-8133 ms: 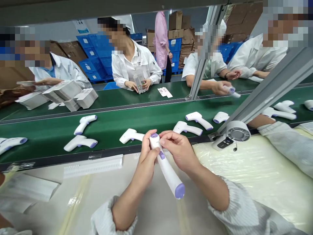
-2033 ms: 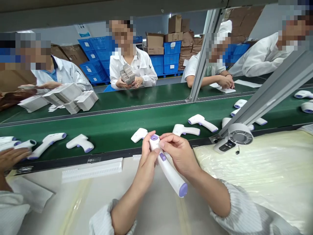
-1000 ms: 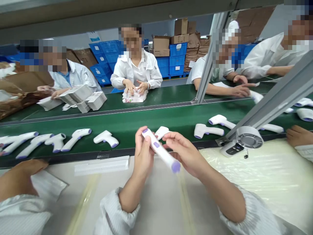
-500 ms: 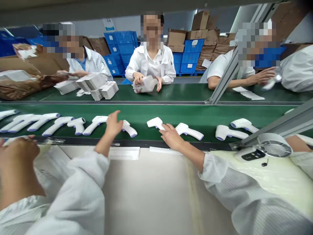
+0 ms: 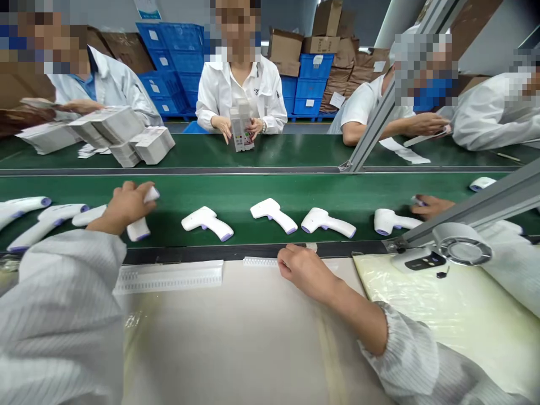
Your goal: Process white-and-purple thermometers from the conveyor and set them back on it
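My left hand [image 5: 126, 205] reaches over the green conveyor belt, its fingers closed round a white thermometer gun [image 5: 152, 194] whose purple-tipped end shows. Most of that piece is hidden by the hand. Just below the fingers lies another thermometer gun [image 5: 138, 229]. My right hand [image 5: 306, 270] rests at the near belt edge with curled fingers and no object visible in them. Beyond it, two thermometer guns lie on the belt, one slightly left [image 5: 273, 215] and one to the right [image 5: 328, 223]. A further thermometer gun [image 5: 206, 223] sits between my hands.
More thermometer guns [image 5: 46, 225] lie at the left. A small fan [image 5: 462, 244] and a metal post [image 5: 388, 95] stand at the right. Opposite, a co-worker [image 5: 242, 95] handles small boxes; stacked white boxes [image 5: 113, 129] are beside them. A co-worker's hand [image 5: 430, 207] is over the belt at right.
My right hand has drawn back from a thermometer gun to the near belt edge, its fingers now curled. The view has turned right. At left, only one arm now shows instead of two.
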`<state>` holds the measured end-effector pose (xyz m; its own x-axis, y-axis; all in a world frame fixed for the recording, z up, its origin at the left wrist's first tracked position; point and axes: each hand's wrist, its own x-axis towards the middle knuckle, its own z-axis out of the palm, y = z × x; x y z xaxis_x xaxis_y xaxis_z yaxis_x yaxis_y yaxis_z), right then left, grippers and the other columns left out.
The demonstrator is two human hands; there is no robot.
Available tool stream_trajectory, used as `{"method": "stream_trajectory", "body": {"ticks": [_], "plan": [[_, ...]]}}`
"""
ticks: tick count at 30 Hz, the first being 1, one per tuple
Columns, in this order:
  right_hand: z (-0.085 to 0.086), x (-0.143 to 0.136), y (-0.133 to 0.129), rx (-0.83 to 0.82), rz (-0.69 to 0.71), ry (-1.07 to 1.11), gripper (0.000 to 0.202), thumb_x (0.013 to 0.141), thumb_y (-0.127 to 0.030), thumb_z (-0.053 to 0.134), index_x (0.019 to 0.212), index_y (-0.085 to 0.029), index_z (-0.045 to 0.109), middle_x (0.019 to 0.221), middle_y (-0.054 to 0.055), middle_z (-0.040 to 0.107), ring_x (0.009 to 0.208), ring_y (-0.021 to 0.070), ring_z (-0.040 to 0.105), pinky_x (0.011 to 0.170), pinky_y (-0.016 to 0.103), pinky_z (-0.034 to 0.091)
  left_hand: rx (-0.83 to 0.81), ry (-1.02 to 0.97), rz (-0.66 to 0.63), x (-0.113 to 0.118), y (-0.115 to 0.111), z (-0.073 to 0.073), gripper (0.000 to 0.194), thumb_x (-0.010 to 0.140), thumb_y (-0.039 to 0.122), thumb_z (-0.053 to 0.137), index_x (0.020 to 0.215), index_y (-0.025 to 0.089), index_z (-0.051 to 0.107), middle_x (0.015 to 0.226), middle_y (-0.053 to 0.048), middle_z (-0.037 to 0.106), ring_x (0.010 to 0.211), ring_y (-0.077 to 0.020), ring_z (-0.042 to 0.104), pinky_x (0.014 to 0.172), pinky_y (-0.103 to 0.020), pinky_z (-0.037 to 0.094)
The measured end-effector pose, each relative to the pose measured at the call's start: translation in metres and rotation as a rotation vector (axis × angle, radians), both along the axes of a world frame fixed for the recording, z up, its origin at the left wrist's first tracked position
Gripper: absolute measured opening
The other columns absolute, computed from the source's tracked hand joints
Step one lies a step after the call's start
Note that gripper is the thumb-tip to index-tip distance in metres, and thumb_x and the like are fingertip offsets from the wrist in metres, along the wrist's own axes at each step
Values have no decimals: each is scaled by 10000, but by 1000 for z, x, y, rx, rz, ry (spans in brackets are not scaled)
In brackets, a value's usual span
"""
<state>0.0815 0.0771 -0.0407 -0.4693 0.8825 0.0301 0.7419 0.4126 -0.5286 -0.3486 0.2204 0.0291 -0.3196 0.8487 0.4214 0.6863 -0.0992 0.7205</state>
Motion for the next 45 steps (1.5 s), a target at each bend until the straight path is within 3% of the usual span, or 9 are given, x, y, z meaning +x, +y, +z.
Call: {"method": "stream_trajectory", "body": {"ticks": [2, 5, 7, 10, 15, 22, 32, 40, 45], "plan": [[-1, 2, -1, -23, 5, 107, 237, 847, -17, 571, 688, -191, 596, 729, 19, 607, 624, 137, 521, 596, 276, 357, 22, 75, 23, 20, -12, 16, 431, 461, 287, 915, 801, 234, 656, 915, -84, 590, 1429, -540, 337, 1227, -761, 63], [5, 9, -5, -126, -4, 459, 195, 825, -63, 600, 694, -203, 640, 727, 3, 645, 651, 134, 568, 632, 271, 426, 70, -112, -22, 84, -49, 29, 520, 517, 273, 853, 999, 278, 659, 1063, -85, 586, 1347, -442, 432, 1233, -671, 253], [16, 14, -8, -245, -69, 796, 101, 824, -188, 672, 727, -212, 686, 767, 12, 695, 700, 150, 620, 656, 282, 482, -27, -370, -144, 144, -84, 25, 660, 575, 328, 811, 1201, 324, 602, 1063, -65, 610, 1033, -342, 608, 966, -612, 536], [36, 21, -13, -414, -193, 1225, 152, 747, -355, 792, 755, -214, 735, 885, 38, 748, 776, 176, 675, 703, 314, 552, -235, -541, -342, 235, -136, 6, 703, 666, 410, 754, 1326, 307, 536, 995, -55, 632, 682, -210, 609, 563, -372, 553], [52, 27, -16, -395, -239, 1464, 151, 707, -343, 816, 687, -219, 734, 886, 26, 736, 658, 139, 630, 623, 310, 565, -392, -925, -493, 321, -178, -9, 585, 713, 329, 708, 1269, 306, 528, 1012, -11, 599, 701, -123, 547, 640, -254, 494], [53, 29, -13, -275, -256, 1402, 107, 712, -309, 797, 690, -226, 733, 901, 38, 720, 695, 155, 610, 559, 290, 530, -393, -948, -428, 333, -176, -6, 590, 727, 270, 617, 1305, 344, 527, 973, -11, 551, 787, -165, 535, 643, -247, 451], [52, 29, -14, -212, -285, 1333, 99, 735, -309, 774, 700, -224, 738, 904, 59, 712, 822, 199, 653, 649, 314, 550, -348, -864, -467, 330, -176, -16, 504, 866, 355, 609, 1364, 338, 536, 1206, -54, 603, 1047, -232, 614, 771, -300, 513], [48, 24, -16, -69, -328, 1285, 85, 766, -282, 741, 704, -232, 712, 831, 40, 665, 807, 187, 630, 660, 307, 538, -262, -753, -467, 327, -175, -26, 399, 941, 502, 606, 1285, 304, 569, 1089, -53, 600, 904, -208, 587, 756, -298, 504], [43, 25, -6, -341, -352, 1387, 250, 664, -364, 851, 671, -211, 653, 716, -8, 609, 651, 140, 566, 595, 286, 505, -247, -728, -505, 324, -176, -24, 449, 899, 570, 652, 1260, 318, 570, 1042, -32, 575, 784, -170, 525, 677, -273, 469]]}}
